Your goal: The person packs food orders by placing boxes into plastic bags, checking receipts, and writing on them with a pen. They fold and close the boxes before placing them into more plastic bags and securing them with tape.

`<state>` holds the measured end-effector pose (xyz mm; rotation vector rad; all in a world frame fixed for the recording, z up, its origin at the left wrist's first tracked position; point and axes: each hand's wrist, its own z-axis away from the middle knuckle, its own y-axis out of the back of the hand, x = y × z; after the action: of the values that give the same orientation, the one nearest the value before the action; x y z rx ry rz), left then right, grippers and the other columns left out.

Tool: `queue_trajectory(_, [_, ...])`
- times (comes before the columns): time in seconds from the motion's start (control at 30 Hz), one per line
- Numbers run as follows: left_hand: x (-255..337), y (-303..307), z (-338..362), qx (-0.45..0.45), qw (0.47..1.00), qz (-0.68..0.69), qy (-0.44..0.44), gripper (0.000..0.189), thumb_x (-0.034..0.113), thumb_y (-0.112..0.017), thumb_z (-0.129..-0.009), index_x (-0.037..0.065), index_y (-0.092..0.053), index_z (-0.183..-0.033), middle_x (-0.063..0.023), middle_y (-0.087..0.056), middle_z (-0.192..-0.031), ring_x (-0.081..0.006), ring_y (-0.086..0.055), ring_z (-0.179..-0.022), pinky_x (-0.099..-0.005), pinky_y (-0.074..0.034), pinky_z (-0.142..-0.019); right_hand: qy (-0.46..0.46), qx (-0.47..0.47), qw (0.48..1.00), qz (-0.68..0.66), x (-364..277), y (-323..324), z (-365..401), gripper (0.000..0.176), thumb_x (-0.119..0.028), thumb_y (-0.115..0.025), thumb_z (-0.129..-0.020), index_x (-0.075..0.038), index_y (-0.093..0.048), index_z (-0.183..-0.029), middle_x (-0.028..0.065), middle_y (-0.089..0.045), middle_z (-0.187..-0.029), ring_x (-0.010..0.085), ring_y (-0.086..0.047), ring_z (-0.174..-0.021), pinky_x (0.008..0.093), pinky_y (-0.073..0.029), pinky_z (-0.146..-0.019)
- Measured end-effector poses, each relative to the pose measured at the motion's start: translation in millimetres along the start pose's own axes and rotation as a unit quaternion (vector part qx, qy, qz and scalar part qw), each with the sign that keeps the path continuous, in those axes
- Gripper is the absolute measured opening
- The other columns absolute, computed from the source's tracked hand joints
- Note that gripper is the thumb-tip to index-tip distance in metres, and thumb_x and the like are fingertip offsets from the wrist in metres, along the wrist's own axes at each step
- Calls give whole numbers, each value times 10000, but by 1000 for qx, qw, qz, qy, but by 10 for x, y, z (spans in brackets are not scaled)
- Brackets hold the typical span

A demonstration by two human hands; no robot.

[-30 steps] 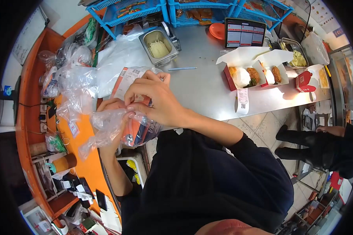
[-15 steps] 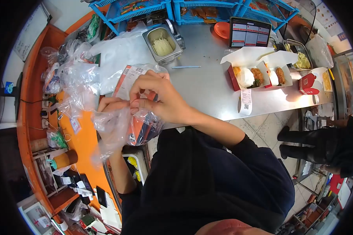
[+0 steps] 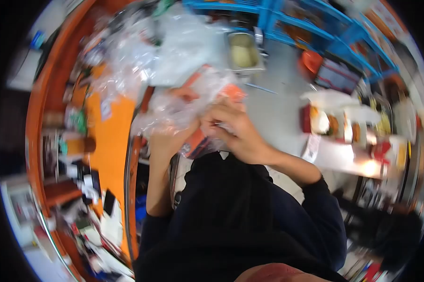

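My right hand (image 3: 230, 126) is closed on the gathered top of a clear plastic bag (image 3: 167, 113), its fingers bent toward my body. Beside it, my left hand (image 3: 174, 137) is largely covered by the crumpled plastic, and its fingers are blurred. Inside the bag an orange and dark printed package (image 3: 193, 143) shows below and between the hands. Both hands are above the front edge of the metal counter (image 3: 280, 108), near its left end.
A metal tub (image 3: 244, 52) stands behind the hands. Open food boxes (image 3: 332, 123), a receipt (image 3: 311, 148) and a tablet (image 3: 339, 75) are at right. Plastic bags (image 3: 127, 56) lie at left by an orange surface (image 3: 110, 141). A person in dark clothes (image 3: 386, 230) is at lower right.
The view has turned and blurred, so the counter items appear farther right. Both hands still work at the bag, and the plastic now covers more of my left hand.
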<state>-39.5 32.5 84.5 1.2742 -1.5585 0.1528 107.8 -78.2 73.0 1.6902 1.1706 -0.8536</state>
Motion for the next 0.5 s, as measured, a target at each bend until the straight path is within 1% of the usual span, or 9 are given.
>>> queue_trajectory(0.1, [35,211,54,-68,996,30,46,304,88,-738,-712,25,-630,-989,-70,-626,-932,-148,-598,-842,-290,-475,-696,-18,-113,993,-4,-107,425,-77,163,-66,-659,-792,-86,-581,-933,46,-538,-853,227,-517,-855,393,-376,-888])
queue_trajectory(0.17, [403,448,31,-70,988,94,102,384,149,-781,-648,98,-669,-1012,-45,-660,-951,-195,-601,-958,-344,-442,-852,-2,-136,989,-52,-224,529,-327,190,-91,-671,-786,-83,-590,-957,62,-543,-863,239,-536,-845,378,-416,-843])
queue_trajectory(0.2, [445,462,53,-42,990,83,111,384,149,-781,-648,98,-669,-1012,-45,-660,-951,-195,-601,-958,-344,-442,-852,-17,-163,984,63,-334,509,-471,204,-113,-665,-795,-71,-591,-981,74,-552,-866,238,-551,-830,353,-431,-782])
queue_trajectory(0.27, [473,526,109,-52,981,-136,-127,565,237,-826,-621,139,-645,-1148,-54,-640,-1098,-214,-577,-1061,-380,-373,-962,-21,-199,964,173,-104,413,-635,224,-136,-658,-805,-59,-592,-1004,86,-560,-868,236,-565,-814,328,-446,-721])
queue_trajectory(0.33, [606,791,227,19,992,-110,-63,652,265,-832,-616,147,-606,-1216,-66,-608,-1161,-232,-557,-1102,-393,-331,-999,125,-283,950,46,618,245,-765,191,-160,-626,-859,-17,-591,-981,83,-550,-824,189,-543,-763,308,-429,-696])
queue_trajectory(0.37, [615,969,291,76,994,-72,-10,740,292,-839,-611,155,-566,-1285,-79,-576,-1223,-250,-537,-1142,-407,-289,-1037,135,-296,945,45,517,128,-860,191,-160,-626,-859,-17,-591,-981,83,-550,-824,189,-543,-763,308,-429,-696])
queue_trajectory(0.43, [115,1284,656,108,986,76,105,806,345,-808,-684,72,-467,-1361,-94,-528,-1319,-240,-488,-1222,-395,-338,-1040,32,-31,999,4,189,-58,-974,217,-248,-576,-951,-37,-570,-899,24,-463,-766,135,-450,-727,270,-381,-687])
queue_trajectory(0.47, [-62,1503,720,103,959,111,241,756,387,-769,-746,41,-469,-1348,-119,-540,-1302,-236,-489,-1221,-395,-346,-1045,40,-39,998,3,118,-131,-1109,217,-248,-576,-951,-37,-570,-899,24,-463,-766,135,-450,-727,270,-381,-687])
queue_trajectory(0.5, [-493,1635,749,134,947,91,279,724,391,-755,-763,51,-481,-1340,-137,-562,-1246,-246,-501,-1204,-392,-364,-1026,31,22,996,-87,53,-204,-1266,227,-236,-536,-974,-41,-551,-859,24,-458,-766,126,-423,-714,261,-351,-668])
